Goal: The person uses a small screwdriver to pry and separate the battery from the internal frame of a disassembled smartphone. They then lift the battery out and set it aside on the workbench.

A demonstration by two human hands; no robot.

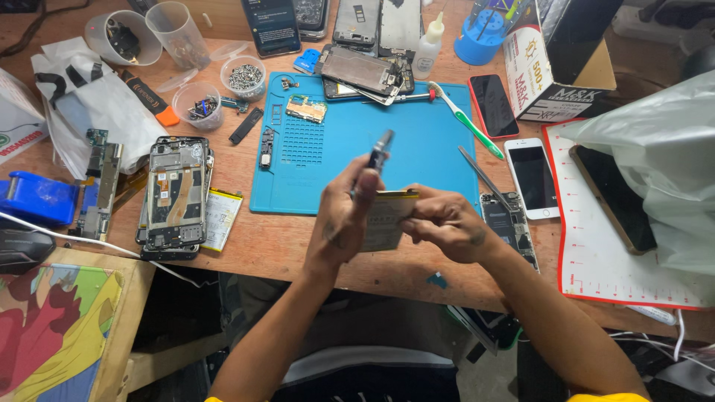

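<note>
The left hand (344,216) pinches a dark tool (379,152) and the right hand (445,223) grips a phone battery (383,219) above the counter (298,246); a slip may puncture it.

Matt blue rubbery mat (439,160), bare wood table (283,242) — glossy glass phones (532,177)

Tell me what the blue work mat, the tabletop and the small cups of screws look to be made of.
Blue work mat: probably silicone or rubber, matte, with moulded grid pockets.
Tabletop: wood or wood-look board, brown with visible grain, worn.
Small cups: clear plastic, see-through walls showing the shiny, likely metal screws inside.
</note>
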